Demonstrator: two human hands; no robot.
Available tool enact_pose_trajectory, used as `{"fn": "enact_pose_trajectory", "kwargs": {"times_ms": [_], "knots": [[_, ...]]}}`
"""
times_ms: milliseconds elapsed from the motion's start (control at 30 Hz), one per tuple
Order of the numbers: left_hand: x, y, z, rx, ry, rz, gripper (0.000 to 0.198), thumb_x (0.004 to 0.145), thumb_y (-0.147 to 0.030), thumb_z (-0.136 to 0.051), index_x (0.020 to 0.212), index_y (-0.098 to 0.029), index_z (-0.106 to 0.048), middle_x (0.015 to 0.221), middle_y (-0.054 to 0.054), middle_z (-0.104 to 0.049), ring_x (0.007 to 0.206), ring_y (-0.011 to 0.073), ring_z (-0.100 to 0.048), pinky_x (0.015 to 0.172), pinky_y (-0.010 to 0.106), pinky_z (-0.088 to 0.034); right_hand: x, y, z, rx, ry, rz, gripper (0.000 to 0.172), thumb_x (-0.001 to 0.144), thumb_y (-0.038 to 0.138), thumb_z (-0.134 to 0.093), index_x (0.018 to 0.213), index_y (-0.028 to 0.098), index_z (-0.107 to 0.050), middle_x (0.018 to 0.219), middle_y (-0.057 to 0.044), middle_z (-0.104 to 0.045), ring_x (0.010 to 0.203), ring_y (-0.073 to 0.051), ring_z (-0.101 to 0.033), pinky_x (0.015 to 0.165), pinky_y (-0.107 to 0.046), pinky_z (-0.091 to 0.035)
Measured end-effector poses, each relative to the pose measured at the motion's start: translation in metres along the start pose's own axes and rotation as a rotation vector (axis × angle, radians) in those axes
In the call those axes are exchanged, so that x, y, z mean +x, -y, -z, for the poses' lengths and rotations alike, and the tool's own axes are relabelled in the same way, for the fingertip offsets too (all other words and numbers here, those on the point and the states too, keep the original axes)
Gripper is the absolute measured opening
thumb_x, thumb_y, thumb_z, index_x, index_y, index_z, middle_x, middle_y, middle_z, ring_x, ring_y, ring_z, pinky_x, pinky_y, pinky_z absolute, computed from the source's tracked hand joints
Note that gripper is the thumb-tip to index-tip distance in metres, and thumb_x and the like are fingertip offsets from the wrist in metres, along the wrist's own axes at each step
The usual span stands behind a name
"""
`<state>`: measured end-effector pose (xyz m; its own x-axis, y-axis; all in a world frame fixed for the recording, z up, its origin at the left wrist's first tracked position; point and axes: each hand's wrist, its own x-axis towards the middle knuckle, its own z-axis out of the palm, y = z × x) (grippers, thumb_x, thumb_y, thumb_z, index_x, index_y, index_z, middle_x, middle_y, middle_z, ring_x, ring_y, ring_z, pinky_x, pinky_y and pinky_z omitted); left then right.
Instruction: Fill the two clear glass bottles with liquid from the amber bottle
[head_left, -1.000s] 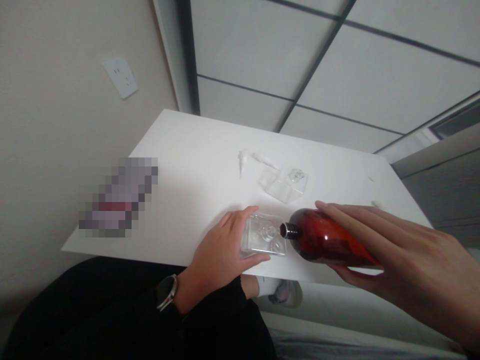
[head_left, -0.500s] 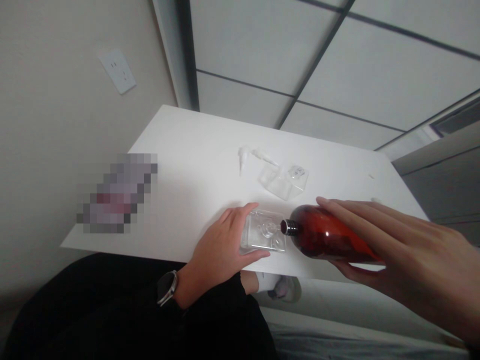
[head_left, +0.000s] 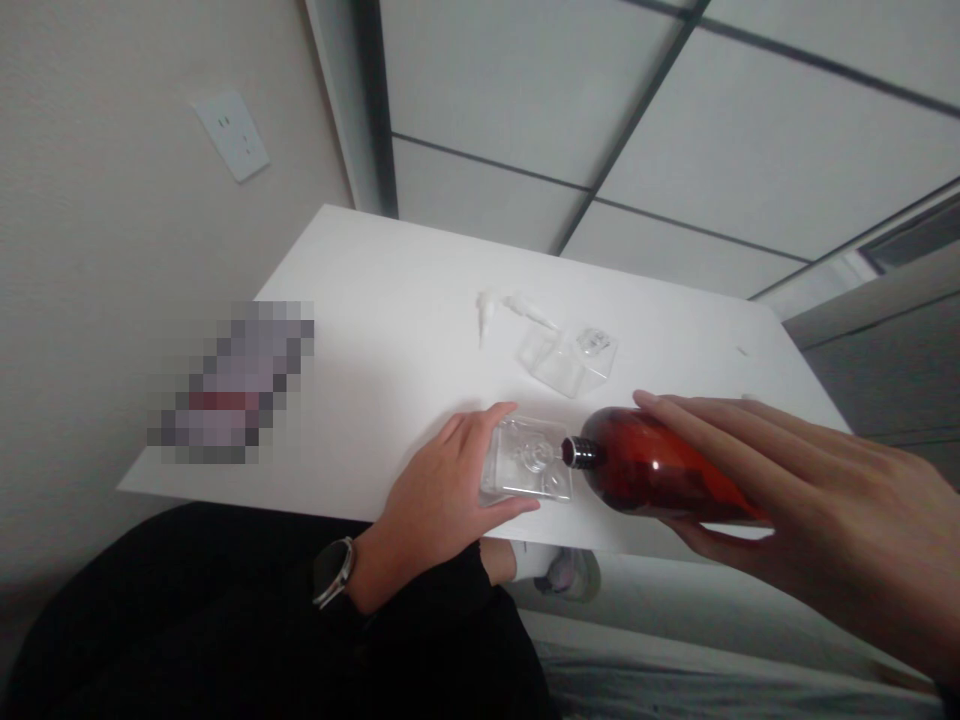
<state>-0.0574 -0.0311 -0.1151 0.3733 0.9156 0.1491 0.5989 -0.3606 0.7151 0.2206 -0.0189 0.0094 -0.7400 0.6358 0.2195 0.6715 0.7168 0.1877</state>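
Compared with 1 second earlier, the white table (head_left: 397, 300) is sitting slightly higher in view; the left hand (head_left: 439, 490), the right hand (head_left: 825, 490), the amber bottle (head_left: 675, 468) and the clear square bottle (head_left: 525, 465) are keeping practically the same arrangement.

The left hand's thumb and fingers are parting moderately and bracketing the clear square bottle from its 9 o'clock side, the thumb reaching along its 6 o'clock edge, the forefinger its 12 o'clock edge. The right hand is gripping the amber bottle, its fingers lying along the upper side and its thumb bearing from below.

The amber bottle is lying at the clear square bottle's 3 o'clock, its uncapped mouth pointing to 9 o'clock and standing close beside the round opening; whether they are touching cannot be told.

From the clear square bottle, a 2nd clear container (head_left: 566, 365) is resting at 1 o'clock, 2 white nozzle pieces (head_left: 486, 315) are lying between 11 and 12 o'clock, and a pixelated item (head_left: 236, 385) is occupying 9 o'clock.
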Motion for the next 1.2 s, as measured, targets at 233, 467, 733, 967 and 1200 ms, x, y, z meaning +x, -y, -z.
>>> {"fn": "enact_pose_trajectory", "kwargs": {"times_ms": [233, 467, 733, 967, 1200], "knots": [[-0.001, 0.000, 0.000, -0.024, 0.000, 0.018, 0.091, 0.083, -0.040, -0.092, 0.154, -0.022, -0.039, 0.147, 0.016, -0.064, 0.136, 0.0365, -0.062, 0.112, 0.055, -0.055, -0.001, -0.002, -0.004, -0.002, -0.008, -0.004, 0.069, 0.110, 0.052, -0.032, 0.174, 0.028, -0.023, 0.130, -0.012, -0.078, 0.095, -0.038, -0.081, 0.056, -0.048, -0.064], [0.000, -0.001, 0.002, -0.029, -0.013, 0.017, 0.090, 0.081, -0.038, -0.094, 0.152, -0.023, -0.041, 0.147, 0.015, -0.064, 0.137, 0.0351, -0.062, 0.115, 0.054, -0.053, -0.005, -0.004, -0.011, 0.087, -0.007, -0.037, 0.070, 0.107, 0.056, -0.040, 0.171, 0.028, -0.032, 0.130, -0.013, -0.078, 0.092, -0.037, -0.081, 0.056, -0.048, -0.066], [0.000, 0.002, 0.003, -0.009, -0.084, 0.038, 0.083, 0.081, -0.034, -0.093, 0.147, -0.023, -0.044, 0.146, 0.014, -0.064, 0.135, 0.0323, -0.064, 0.115, 0.051, -0.054, -0.017, 0.007, -0.032, 0.571, -0.127, -0.374, 0.076, 0.089, 0.058, -0.077, 0.158, 0.040, -0.051, 0.138, -0.004, -0.075, 0.113, -0.036, -0.078, 0.082, -0.045, -0.070], [0.015, 0.016, 0.025, 0.151, -0.118, 0.101, 0.078, 0.085, -0.033, -0.085, 0.150, -0.021, -0.044, 0.149, 0.015, -0.063, 0.141, 0.0353, -0.060, 0.121, 0.058, -0.047, -0.053, 0.006, -0.065, 0.862, -0.454, -0.691, 0.073, 0.080, 0.047, -0.087, 0.143, 0.023, -0.061, 0.131, -0.012, -0.076, 0.112, -0.033, -0.077, 0.093, -0.051, -0.067], [0.039, 0.032, 0.051, 0.201, -0.099, 0.180, 0.076, 0.083, -0.034, -0.084, 0.149, -0.022, -0.049, 0.157, 0.019, -0.058, 0.149, 0.0374, -0.055, 0.125, 0.059, -0.042, -0.079, -0.011, -0.096, 0.962, -0.699, -0.898, 0.076, 0.074, 0.048, -0.090, 0.139, 0.021, -0.061, 0.127, -0.014, -0.075, 0.112, -0.032, -0.075, 0.100, -0.052, -0.063]]}}
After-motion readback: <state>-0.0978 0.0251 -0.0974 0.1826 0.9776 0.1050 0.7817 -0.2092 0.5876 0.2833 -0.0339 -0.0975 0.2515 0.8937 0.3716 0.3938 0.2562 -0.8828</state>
